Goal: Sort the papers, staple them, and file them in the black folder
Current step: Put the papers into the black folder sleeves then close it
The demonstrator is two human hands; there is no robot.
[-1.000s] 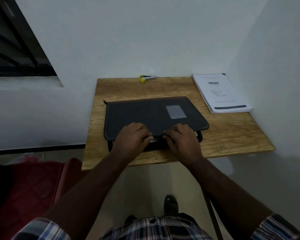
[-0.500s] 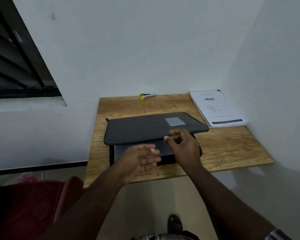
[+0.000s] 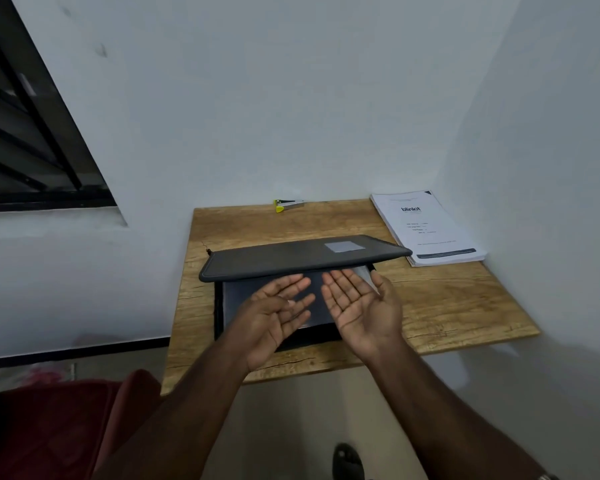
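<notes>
**Folder cover part-raised, both hands palm-up at its near edge**

Your fingers (image 3: 343,282) are straight and loosely spread on both hands, pinching nothing. Left hand (image 3: 274,315) and right hand (image 3: 359,306) lie palm-up, side by side, fingertips just under the near edge of the lifted cover; whether they touch it, I cannot tell.

Black folder (image 3: 305,256): centre of the wooden surface (image 3: 447,306), cover tilted up, hinge at the far side, dark inner pocket showing below.

Papers (image 3: 430,226): one white stack at the far right corner, well apart from the folder, top sheet printed. Stapler (image 3: 286,205): small, yellow-tipped, at the far edge by the wall.

Judgement: step in hand is opening the folder; sorting and stapling look not yet done. Next move calls for pushing the cover fully back so it lies flat, then reaching right for the stack.
</notes>
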